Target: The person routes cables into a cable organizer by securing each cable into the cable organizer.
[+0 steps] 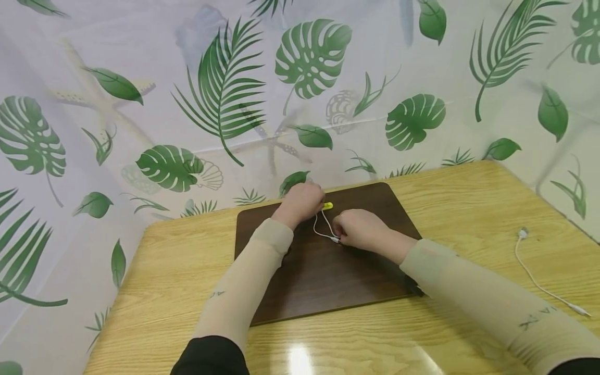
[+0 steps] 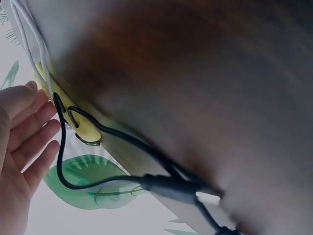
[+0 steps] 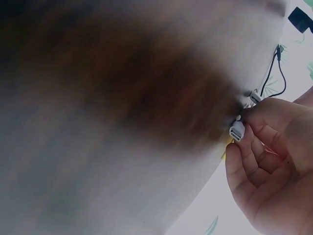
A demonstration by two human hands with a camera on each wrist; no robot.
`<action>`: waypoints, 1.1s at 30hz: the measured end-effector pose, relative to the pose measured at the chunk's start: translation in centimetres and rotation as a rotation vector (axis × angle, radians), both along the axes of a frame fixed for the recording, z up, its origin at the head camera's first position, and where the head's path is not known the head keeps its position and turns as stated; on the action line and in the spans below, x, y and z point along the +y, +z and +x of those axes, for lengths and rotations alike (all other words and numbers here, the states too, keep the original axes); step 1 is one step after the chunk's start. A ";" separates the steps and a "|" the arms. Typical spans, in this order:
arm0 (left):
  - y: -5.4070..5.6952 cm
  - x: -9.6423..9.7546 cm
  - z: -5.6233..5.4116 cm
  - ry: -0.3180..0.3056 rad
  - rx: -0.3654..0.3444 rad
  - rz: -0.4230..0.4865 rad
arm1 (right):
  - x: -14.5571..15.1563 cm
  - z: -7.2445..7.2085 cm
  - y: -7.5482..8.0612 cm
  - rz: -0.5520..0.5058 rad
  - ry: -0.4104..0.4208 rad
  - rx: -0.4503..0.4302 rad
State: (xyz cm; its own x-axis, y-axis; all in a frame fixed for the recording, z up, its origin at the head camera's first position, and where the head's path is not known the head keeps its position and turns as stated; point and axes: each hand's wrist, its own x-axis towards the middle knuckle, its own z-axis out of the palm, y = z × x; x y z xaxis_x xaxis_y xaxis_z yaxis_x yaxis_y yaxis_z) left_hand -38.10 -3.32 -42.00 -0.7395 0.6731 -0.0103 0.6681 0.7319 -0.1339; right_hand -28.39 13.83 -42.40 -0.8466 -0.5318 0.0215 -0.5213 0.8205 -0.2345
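Observation:
A yellow cable holder sits at the far edge of a dark brown board. My left hand pinches its end; in the left wrist view, thumb and fingertips meet the yellow holder beside the white cable. A black cable also loops at the holder. My right hand grips the white cable near its connectors. In the right wrist view, a white plug pokes out between the thumb and fingers of the right hand, with another connector just above.
Another short white cable lies on the wooden table to the right. A leaf-patterned cloth hangs behind the table. The black cable is mostly hidden by my left arm in the head view.

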 end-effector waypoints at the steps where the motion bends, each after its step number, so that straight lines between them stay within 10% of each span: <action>1: 0.0 0.1 0.0 0.013 -0.007 0.007 | 0.0 0.0 0.0 -0.002 0.002 0.003; 12: 0.5 -0.4 0.1 0.097 -0.134 0.121 | -0.3 0.2 -0.1 0.008 0.000 0.021; 33: 0.1 0.5 0.3 0.105 -0.065 0.034 | 0.0 0.2 -0.4 -0.023 0.020 0.037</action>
State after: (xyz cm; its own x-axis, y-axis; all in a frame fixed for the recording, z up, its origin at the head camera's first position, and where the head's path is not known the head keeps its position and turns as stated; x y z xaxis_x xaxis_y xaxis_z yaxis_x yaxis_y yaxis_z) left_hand -37.80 -2.85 -41.90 -0.8043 0.5929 -0.0389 0.5942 0.8016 -0.0665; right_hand -28.22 13.87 -42.79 -0.8344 -0.5472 0.0652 -0.5460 0.8047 -0.2330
